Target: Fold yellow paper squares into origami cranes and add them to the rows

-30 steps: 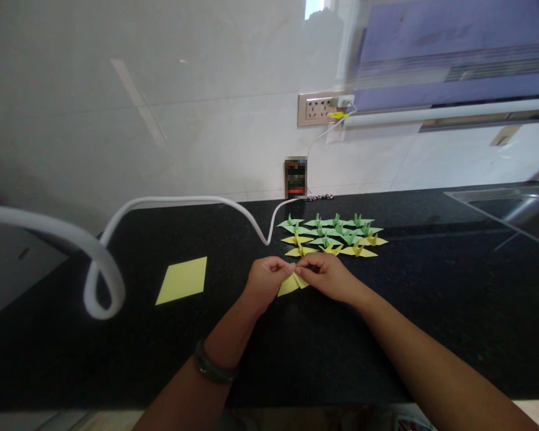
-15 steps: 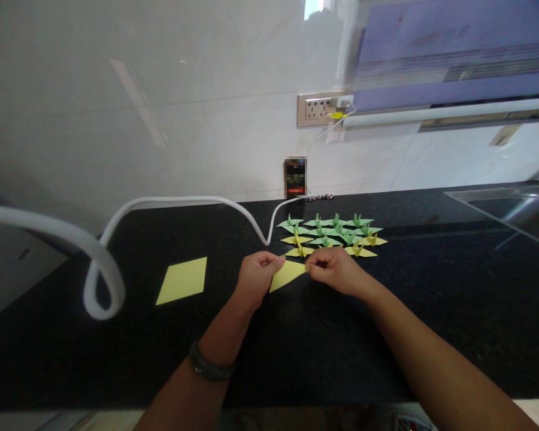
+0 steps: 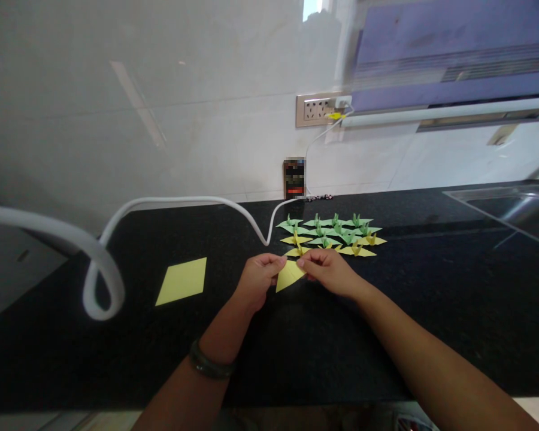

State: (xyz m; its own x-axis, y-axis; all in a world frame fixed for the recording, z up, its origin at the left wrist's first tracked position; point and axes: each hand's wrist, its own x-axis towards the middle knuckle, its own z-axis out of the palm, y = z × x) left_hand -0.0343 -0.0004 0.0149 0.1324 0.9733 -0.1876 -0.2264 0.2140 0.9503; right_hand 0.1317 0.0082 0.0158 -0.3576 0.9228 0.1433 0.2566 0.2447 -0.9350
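Both hands pinch a folded yellow paper (image 3: 288,275) just above the black countertop (image 3: 386,311). My left hand (image 3: 257,279) grips its left edge with closed fingers, a dark bracelet on that wrist. My right hand (image 3: 330,272) grips its right corner, fingers closed. Just behind the hands lie several green and yellow paper cranes (image 3: 336,234) in rows. A flat yellow paper sheet (image 3: 182,280) lies on the counter to the left.
A thick white hose (image 3: 99,263) loops over the counter's left side. A phone (image 3: 294,178) leans on the tiled wall, its cable plugged in at a wall socket (image 3: 321,109). A sink (image 3: 512,206) sits at the far right.
The hands first drew apart, stretching the yellow paper out, then came back together so the paper is folded shorter between them.
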